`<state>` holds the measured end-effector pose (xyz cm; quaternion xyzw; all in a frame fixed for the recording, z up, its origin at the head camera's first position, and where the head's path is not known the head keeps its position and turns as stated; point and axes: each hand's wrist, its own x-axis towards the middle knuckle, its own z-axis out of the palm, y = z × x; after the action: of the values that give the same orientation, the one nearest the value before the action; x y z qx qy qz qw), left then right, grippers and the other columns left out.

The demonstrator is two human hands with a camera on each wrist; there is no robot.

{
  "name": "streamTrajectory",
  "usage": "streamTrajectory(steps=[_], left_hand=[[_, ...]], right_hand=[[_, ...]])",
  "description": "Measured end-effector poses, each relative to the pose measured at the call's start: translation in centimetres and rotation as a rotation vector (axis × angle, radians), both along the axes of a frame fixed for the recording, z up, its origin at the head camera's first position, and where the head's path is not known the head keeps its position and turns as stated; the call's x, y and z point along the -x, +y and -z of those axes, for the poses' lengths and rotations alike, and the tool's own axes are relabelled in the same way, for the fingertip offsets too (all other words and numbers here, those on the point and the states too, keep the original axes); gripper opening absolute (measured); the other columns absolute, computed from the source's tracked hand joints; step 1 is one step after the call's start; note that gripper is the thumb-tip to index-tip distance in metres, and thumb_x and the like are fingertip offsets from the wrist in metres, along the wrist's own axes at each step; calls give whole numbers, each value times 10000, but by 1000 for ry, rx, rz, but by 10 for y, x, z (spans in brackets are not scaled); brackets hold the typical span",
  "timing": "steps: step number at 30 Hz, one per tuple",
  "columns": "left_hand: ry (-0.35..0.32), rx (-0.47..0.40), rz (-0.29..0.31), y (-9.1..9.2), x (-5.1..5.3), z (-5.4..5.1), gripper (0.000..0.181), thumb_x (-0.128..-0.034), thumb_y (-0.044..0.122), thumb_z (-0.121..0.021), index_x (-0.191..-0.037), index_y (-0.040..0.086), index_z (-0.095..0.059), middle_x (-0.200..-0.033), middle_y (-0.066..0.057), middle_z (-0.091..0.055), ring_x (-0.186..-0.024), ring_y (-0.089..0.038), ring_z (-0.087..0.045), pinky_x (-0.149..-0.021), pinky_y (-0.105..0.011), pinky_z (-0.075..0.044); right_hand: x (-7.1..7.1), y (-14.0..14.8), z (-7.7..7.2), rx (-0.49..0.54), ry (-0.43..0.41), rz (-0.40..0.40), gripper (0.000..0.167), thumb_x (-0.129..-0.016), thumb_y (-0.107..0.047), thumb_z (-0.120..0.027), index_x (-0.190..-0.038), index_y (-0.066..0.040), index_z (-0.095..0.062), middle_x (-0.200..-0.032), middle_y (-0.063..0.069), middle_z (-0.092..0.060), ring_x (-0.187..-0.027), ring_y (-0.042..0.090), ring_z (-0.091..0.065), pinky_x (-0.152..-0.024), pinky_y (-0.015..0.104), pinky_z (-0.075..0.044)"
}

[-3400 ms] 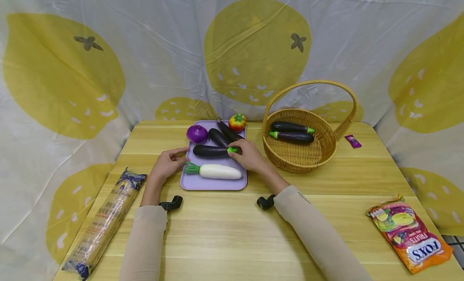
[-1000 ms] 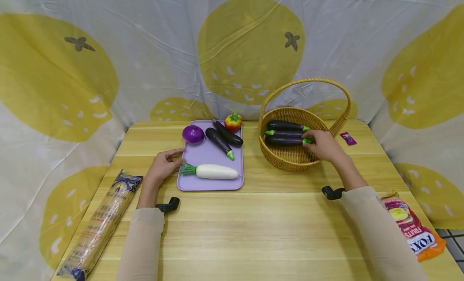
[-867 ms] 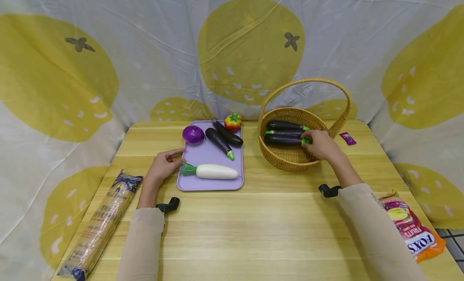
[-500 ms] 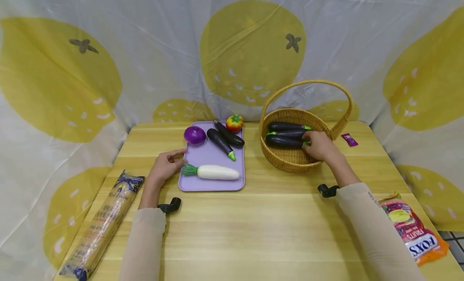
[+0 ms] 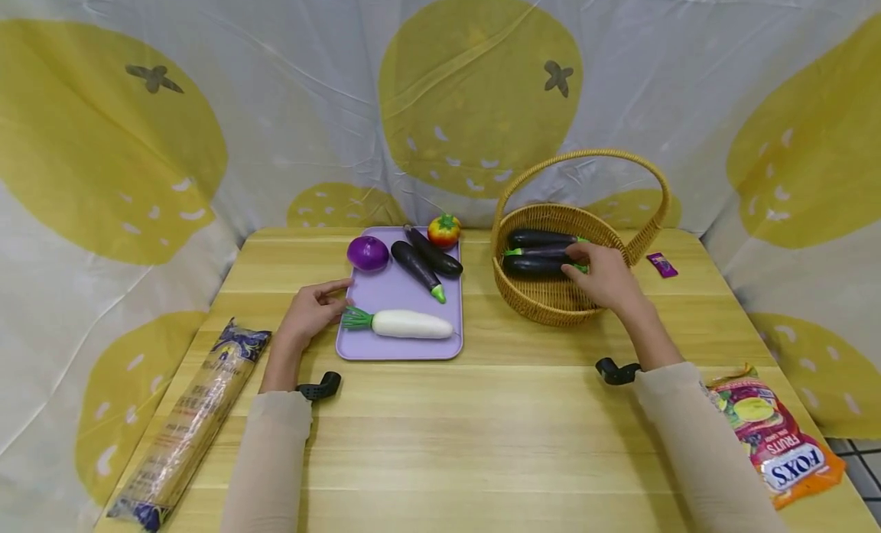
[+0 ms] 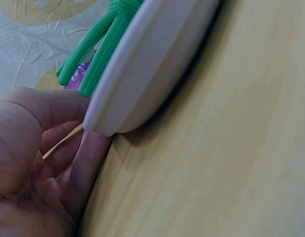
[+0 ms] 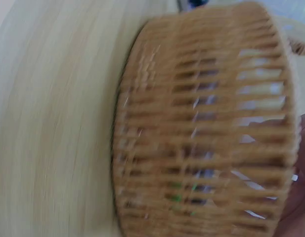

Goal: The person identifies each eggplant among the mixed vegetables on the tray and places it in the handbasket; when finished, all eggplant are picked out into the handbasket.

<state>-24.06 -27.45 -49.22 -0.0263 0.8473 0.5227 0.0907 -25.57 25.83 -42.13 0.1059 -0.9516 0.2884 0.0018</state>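
Long packet (image 5: pixel 190 426) lay left on table (image 5: pixel 454 441), FOX'S Fruits bag (image 5: pixel 776 440) right, purple sachet (image 5: pixel 662 264) farther back; fruit-print cloth (image 5: pixel 482 97) behind.

Basket (image 5: pixel 547 315): golden-brown, woven, upright, arched handle raised.
Rear eggplant (image 5: pixel 540 237): dark, glossy, lying crosswise inside the basket, green end right.
Middle eggplant (image 5: pixel 540 252): likewise crosswise in the basket, green end left.
Front eggplant (image 5: pixel 531 266): nearest the basket's front wall, green end right, partly hidden.
Tray (image 5: pixel 378 290): lilac, flat, left of the basket.
Tray eggplants (image 5: pixel 413 264): two, slanted, left of the basket.
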Motion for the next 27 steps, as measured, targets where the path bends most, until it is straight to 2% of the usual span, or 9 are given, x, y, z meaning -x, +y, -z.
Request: streamTrajectory(steps=[4,8,13,15,16,21,24,27], left_hand=[[-5,0,-3,1,0,-1,457,-991,169,-680,-1443,213,-627,-1001,-119,-708,-860,-99,-644,-760,-196,-597],[-4,0,-5,1,0,-2,457,-987,169,-688,-1438,211,-632,-979,-114,-703,-851,-104,-642,-755,-199,-597],[-1,5,-8,1,0,-1,456,-984,173,-696,-1435,204,-636,-966,-126,-698,-840,-105,-640,-753,-198,-598],[-2,6,-11,1,0,-1,456,-983,178,-700,-1434,203,-637,-971,-127,-700,-843,-106,-641,-753,-198,-598],[-3,5,-12,1,0,-1,456,-983,179,-701,-1434,203,-637,-974,-128,-700,-845,-106,-642,-753,-199,-598],[-6,-3,-9,0,0,-1,455,-985,184,-701,-1434,207,-636,-988,-133,-702,-855,-104,-650,-760,-201,-601],[-4,-1,-6,0,0,-1,453,-985,192,-705,-1433,205,-637,-989,-126,-707,-850,-104,-652,-754,-202,-600],[-5,9,-10,1,0,-1,451,-983,200,-712,-1429,207,-642,-971,-111,-708,-826,-109,-641,-732,-205,-594]], right_hand=[[-7,-9,-4,99,54,-19,409,-1031,-289,-641,-1342,-23,-630,-1282,197,-684,-1144,385,-656,-949,572,-530],[-14,-21,-10,196,55,-38,398,-1021,-300,-662,-1321,-40,-648,-1250,154,-702,-1092,316,-677,-922,500,-561],[-21,-43,-14,296,63,-68,363,-1008,-306,-683,-1296,-85,-669,-1224,109,-718,-1067,253,-690,-872,234,-557],[-23,-54,-15,325,68,-87,351,-1004,-315,-689,-1289,-112,-673,-1215,95,-723,-1066,240,-694,-847,194,-545],[-24,-60,-15,339,68,-98,349,-1005,-317,-687,-1293,-121,-671,-1219,99,-722,-1070,238,-693,-851,195,-545],[-26,-88,-14,386,63,-159,346,-1007,-303,-684,-1295,-112,-667,-1186,74,-723,-1053,212,-688,-888,362,-580],[-26,-105,-11,397,73,-184,302,-996,-272,-701,-1260,-127,-681,-1150,38,-729,-1022,183,-695,-872,376,-594],[-25,-123,-7,409,58,-208,285,-985,-242,-712,-1244,-126,-689,-1163,63,-734,-1023,198,-707,-870,387,-609]])
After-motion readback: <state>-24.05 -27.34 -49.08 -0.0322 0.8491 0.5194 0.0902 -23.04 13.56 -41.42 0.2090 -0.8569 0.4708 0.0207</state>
